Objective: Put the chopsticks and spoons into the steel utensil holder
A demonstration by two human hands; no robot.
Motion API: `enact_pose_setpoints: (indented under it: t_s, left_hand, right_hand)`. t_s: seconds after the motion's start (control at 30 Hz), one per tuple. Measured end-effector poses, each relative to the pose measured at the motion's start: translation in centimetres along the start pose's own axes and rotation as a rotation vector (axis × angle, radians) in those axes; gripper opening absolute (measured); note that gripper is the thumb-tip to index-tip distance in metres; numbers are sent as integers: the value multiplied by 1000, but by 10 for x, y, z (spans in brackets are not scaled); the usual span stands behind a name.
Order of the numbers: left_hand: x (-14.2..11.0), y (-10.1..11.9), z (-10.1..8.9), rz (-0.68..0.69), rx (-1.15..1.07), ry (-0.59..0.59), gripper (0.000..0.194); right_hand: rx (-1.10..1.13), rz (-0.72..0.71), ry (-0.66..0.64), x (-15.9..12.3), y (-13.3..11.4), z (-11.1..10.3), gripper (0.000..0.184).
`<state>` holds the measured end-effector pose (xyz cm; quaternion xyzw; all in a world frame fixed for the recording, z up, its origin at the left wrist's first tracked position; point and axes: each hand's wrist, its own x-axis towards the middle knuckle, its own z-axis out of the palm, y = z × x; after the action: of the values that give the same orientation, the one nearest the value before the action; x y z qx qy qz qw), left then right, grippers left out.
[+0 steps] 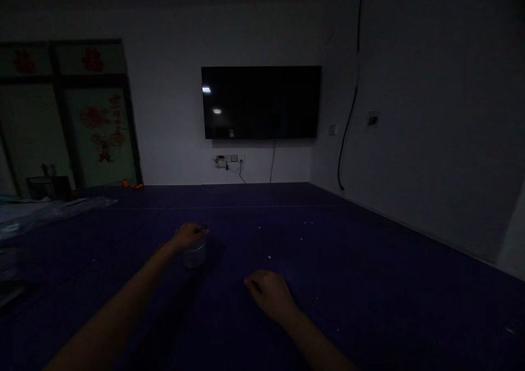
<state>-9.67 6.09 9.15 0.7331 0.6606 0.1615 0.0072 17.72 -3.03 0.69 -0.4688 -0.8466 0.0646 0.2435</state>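
My left hand (188, 236) is at the top of a greyish, round container (194, 255) that stands on the dark blue surface (229, 316). Its fingers are closed around a small dark, partly shiny thing (200, 228) at the rim, too dim to name. The container's opening is mostly hidden by the hand. To the right and nearer to me, my right hand (270, 293) is low over the blue surface with its fingers curled together. Whatever it may hold does not show. A small white scrap (269, 257) lies just beyond it.
The room is very dark. Several white specks lie on the surface ahead. Clear plastic sheeting (53, 212) and a dark box (49, 187) are at the left. Small orange things (137, 186) lie by the far wall, under a wall-mounted television (262, 103). A black cable (348, 119) hangs at the right.
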Motion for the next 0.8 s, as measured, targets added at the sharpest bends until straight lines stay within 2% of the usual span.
enact_pose_setpoints:
  t_s: [0.13, 0.33, 0.5, 0.8]
  left_hand:
    - [0, 6, 0, -65, 117, -29, 47]
    - [0, 14, 3, -68, 210, 17, 41]
    - [1, 20, 2, -35, 219, -10, 39]
    - [1, 19, 5, -38, 185, 19, 31]
  right_hand:
    - [7, -5, 10, 0, -1, -1, 31]
    - [-27, -2, -6, 0, -3, -2, 31]
    - [10, -26, 5, -1, -2, -2, 31]
    - [-40, -10, -38, -1, -5, -7, 34]
